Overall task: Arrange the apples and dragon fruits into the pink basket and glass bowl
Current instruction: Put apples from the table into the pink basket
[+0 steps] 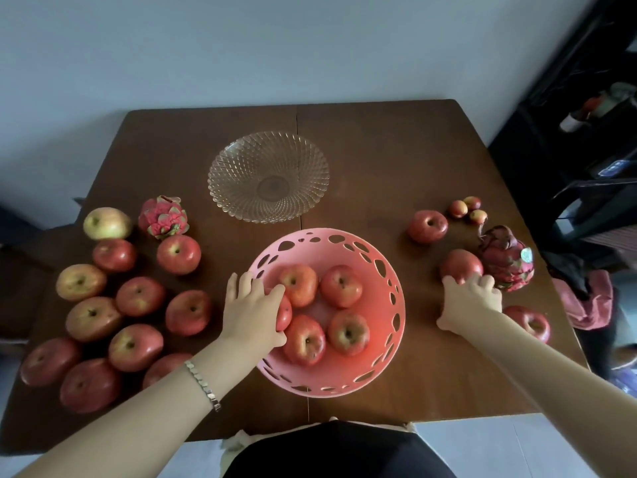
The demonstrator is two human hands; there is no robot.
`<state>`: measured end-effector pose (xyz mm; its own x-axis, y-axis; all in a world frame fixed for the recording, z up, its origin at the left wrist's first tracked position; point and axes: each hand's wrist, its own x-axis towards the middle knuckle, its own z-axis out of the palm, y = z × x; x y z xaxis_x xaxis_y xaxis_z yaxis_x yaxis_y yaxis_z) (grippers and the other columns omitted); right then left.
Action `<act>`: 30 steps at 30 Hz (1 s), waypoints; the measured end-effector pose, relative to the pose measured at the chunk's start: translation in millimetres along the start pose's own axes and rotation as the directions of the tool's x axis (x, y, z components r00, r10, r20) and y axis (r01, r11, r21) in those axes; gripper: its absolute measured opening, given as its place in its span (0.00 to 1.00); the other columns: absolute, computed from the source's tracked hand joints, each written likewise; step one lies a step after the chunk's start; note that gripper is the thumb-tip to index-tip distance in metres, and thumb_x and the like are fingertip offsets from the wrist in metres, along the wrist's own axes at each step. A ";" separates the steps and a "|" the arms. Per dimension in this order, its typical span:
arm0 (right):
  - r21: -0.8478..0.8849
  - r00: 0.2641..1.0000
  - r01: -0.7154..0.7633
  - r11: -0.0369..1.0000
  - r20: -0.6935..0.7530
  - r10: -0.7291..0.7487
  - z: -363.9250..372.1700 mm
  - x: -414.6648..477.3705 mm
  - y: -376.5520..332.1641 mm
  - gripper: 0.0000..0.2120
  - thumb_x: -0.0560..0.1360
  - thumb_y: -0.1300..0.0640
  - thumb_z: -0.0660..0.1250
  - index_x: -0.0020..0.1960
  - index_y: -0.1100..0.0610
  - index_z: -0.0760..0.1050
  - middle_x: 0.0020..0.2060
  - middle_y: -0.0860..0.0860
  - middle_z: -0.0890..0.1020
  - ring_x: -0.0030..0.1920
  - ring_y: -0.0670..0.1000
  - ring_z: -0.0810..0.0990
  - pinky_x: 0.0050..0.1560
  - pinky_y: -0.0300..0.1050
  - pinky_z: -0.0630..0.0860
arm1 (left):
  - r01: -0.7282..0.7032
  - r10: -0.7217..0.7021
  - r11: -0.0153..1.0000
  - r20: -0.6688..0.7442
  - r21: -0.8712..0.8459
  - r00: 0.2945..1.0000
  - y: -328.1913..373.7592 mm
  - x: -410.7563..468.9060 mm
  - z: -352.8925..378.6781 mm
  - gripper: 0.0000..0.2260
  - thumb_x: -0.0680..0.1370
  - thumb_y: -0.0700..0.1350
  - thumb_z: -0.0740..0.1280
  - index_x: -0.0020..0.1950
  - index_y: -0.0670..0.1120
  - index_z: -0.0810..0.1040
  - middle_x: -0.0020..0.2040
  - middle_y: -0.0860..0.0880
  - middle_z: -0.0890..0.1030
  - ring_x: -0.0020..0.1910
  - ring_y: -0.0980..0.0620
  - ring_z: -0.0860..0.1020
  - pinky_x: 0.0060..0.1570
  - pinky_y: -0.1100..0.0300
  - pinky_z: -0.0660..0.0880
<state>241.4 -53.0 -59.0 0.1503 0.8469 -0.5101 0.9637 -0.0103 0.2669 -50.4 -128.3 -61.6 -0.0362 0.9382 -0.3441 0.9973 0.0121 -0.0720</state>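
1. Pink plastic forms the round basket (386, 270) at lower centre of the frame, its wall pierced with oval holes; four glossy red apples lie inside.
2. At the basket's left rim, the left hand (250, 308) is curled around a fifth apple (284, 313), fingers draped over the edge.
3. At right of the frame, the right hand (472, 301) rests fingertips on a smooth red apple (460, 265) — cupping it from the near side, grip not fully closed.
4. Just beside that apple sits a scaly dark-magenta dragon fruit (506, 258).
5. Above centre, the cut-glass bowl (268, 175) shows a diamond-patterned, scalloped surface — nothing in it.
6. At left, a cluster of loose apples (103, 305) and a second, pinker dragon fruit (162, 217) lie on the dark wooden table (379, 150).
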 end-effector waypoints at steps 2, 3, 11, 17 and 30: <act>-0.083 0.998 -0.038 0.996 0.046 0.042 21.4 7.0 5.6 0.31 0.69 0.49 0.69 0.68 0.50 0.62 0.65 0.60 0.65 0.64 0.59 0.64 0.61 0.47 0.66 | -0.002 0.002 0.999 -0.022 -0.034 1.000 -1.4 0.4 0.8 0.35 0.67 0.56 0.70 0.72 0.53 0.62 0.67 0.45 0.68 0.72 0.43 0.55 0.74 0.45 0.44; -0.085 0.999 -0.042 0.996 0.027 0.045 29.2 9.7 6.5 0.29 0.70 0.49 0.68 0.68 0.50 0.62 0.65 0.60 0.66 0.64 0.59 0.64 0.61 0.47 0.65 | -0.006 0.004 0.999 -0.032 -0.047 0.999 -3.1 0.1 1.5 0.35 0.68 0.56 0.69 0.72 0.53 0.62 0.67 0.46 0.68 0.72 0.43 0.55 0.74 0.45 0.45; 0.299 0.998 0.042 0.953 -0.065 -0.023 6.7 -6.3 10.1 0.37 0.62 0.47 0.74 0.67 0.46 0.63 0.62 0.59 0.65 0.58 0.62 0.72 0.54 0.52 0.74 | -0.060 0.054 0.985 -0.043 -0.159 0.998 -17.5 -4.4 10.0 0.35 0.71 0.59 0.68 0.74 0.55 0.57 0.71 0.49 0.65 0.75 0.48 0.55 0.74 0.48 0.49; 0.665 0.906 0.422 0.616 -0.292 -0.307 -39.3 -60.8 -41.6 0.38 0.57 0.45 0.78 0.63 0.48 0.66 0.54 0.51 0.66 0.54 0.51 0.70 0.56 0.41 0.70 | -0.067 0.043 0.931 -0.074 -0.360 0.996 -17.9 -9.3 21.2 0.34 0.72 0.55 0.68 0.74 0.52 0.59 0.74 0.48 0.60 0.75 0.47 0.56 0.71 0.50 0.55; 0.593 0.726 0.608 0.527 -0.148 -0.672 12.7 -104.5 -151.4 0.44 0.65 0.39 0.72 0.73 0.51 0.55 0.66 0.51 0.63 0.66 0.52 0.60 0.68 0.44 0.61 | -0.027 -0.055 0.620 -0.078 -0.784 0.995 -24.4 -17.8 18.0 0.20 0.78 0.37 0.63 0.69 0.46 0.69 0.72 0.50 0.66 0.73 0.55 0.60 0.67 0.69 0.53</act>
<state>82.7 -146.7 -56.5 -0.5709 0.7000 -0.4289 0.7304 0.1945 -0.6547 -75.3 -151.5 -70.6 -0.0855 0.9602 -0.2660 0.6692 0.2531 0.6986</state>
